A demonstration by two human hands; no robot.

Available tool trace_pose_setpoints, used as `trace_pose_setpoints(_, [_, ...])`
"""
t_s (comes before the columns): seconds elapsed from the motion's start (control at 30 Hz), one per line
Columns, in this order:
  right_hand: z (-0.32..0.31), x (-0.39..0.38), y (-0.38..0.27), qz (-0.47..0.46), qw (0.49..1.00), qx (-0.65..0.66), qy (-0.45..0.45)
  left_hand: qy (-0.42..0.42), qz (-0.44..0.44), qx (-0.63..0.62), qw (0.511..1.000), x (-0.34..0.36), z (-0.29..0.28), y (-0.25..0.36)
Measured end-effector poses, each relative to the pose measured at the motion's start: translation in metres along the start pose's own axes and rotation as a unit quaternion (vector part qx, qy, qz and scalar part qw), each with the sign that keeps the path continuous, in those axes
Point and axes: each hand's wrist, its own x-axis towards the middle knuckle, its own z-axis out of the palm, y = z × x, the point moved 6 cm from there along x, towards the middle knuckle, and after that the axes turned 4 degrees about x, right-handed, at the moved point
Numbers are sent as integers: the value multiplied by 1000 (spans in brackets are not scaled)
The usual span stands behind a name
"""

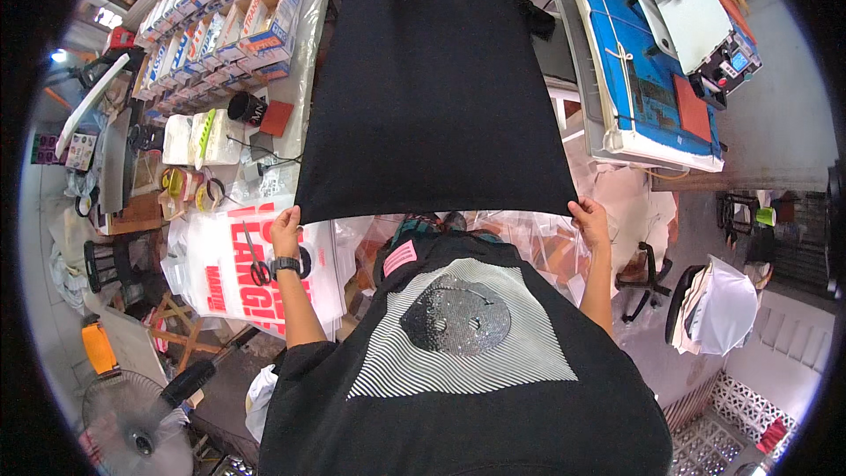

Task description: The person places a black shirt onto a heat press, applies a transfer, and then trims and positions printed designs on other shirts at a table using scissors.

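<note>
My left hand (285, 223) pinches the near left corner of a black garment (432, 97) stretched away from me, apparently lying on a board. A dark watch (285, 267) is on that wrist. My right hand (585, 216) pinches the near right corner. The near edge hangs nearly straight between both hands. Just below it is the black T-shirt (467, 423) I wear, with a striped square print and sparkly smiley face. White printed sheets (211, 282) with red lettering and a pair of scissors (256, 258) lie beside my left hand.
Boxes (225, 22) fill the back left, near a black cup (246, 108) and tape rolls (211, 196). A machine (709, 31) on a blue-covered board (643, 132) is at right. A fan (141, 427) stands at lower left, a chair (648, 278) at right.
</note>
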Motion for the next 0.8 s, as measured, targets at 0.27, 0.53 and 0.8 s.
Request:
trace_pose_setpoints(0.27, [-13, 9, -13, -35, 996, -80, -8, -3, 28, 40, 999, 8, 2, 7])
trace_pose_setpoints(0.53, [-11, 39, 7, -86, 964, -250, -22, -33, 83, 190, 978, 12, 1, -15])
trace_pose_setpoints(0.8, [-21, -30, 202, 224, 831, -502, -85, -50, 44, 298, 952, -62, 59, -36])
